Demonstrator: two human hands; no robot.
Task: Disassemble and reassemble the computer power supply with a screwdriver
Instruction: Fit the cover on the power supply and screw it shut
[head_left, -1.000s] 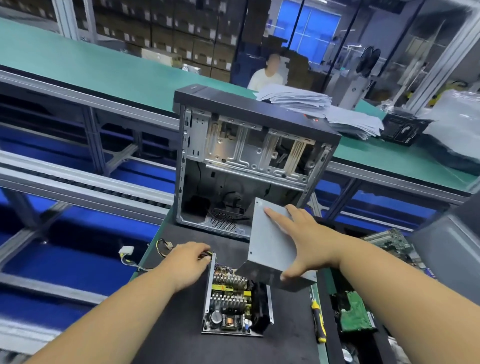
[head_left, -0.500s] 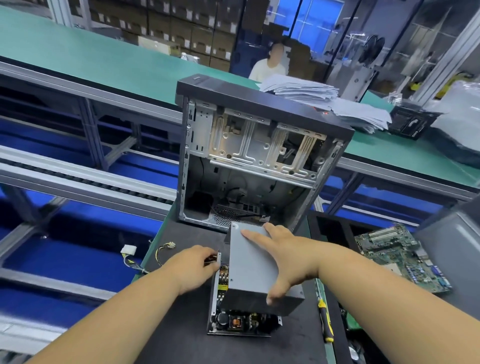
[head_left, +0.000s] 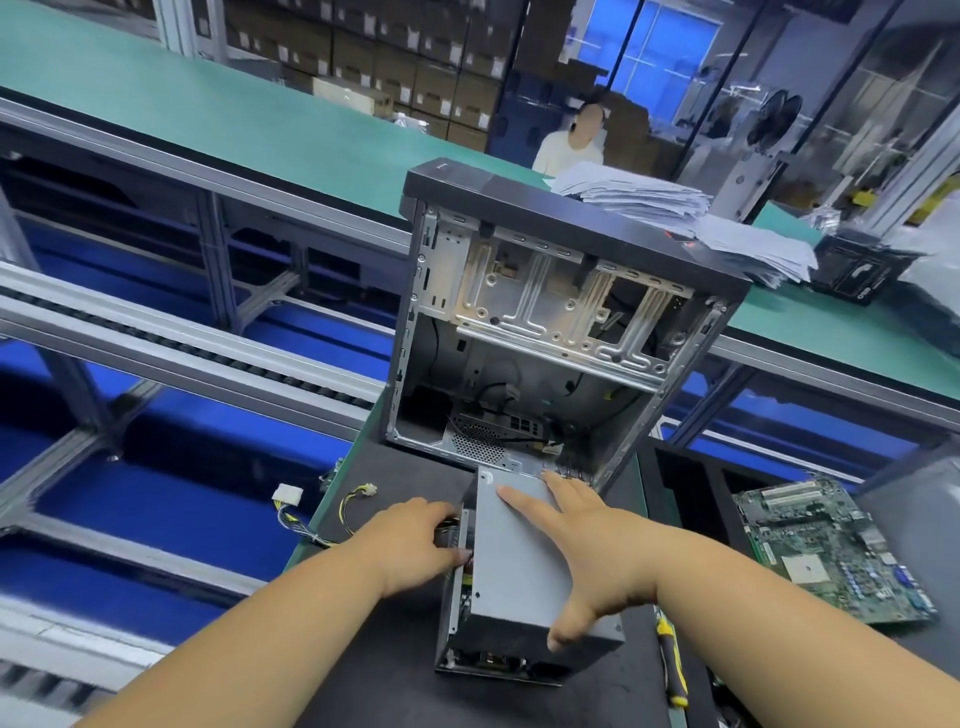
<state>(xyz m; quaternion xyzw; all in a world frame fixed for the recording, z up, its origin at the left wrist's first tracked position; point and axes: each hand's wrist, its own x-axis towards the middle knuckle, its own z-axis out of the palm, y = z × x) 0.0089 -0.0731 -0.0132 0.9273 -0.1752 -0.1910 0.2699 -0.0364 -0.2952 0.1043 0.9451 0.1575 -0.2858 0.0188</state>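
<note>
Our right hand (head_left: 587, 545), fingers spread, has lowered the grey cover (head_left: 519, 566) onto the PSU base (head_left: 457, 623); left hand (head_left: 415, 540) grips its side. Reassembly underway, screws w/ screwdriver (head_left: 670, 660) next.

Dark mat (head_left: 395, 670) covers the bench at lower centre. On it: the open case (head_left: 550, 332) standing upright at the far end, the power supply (head_left: 519, 582) just before it (cables (head_left: 311, 519) trailing off the left edge), a screwdriver (head_left: 672, 665) lying at right.
</note>
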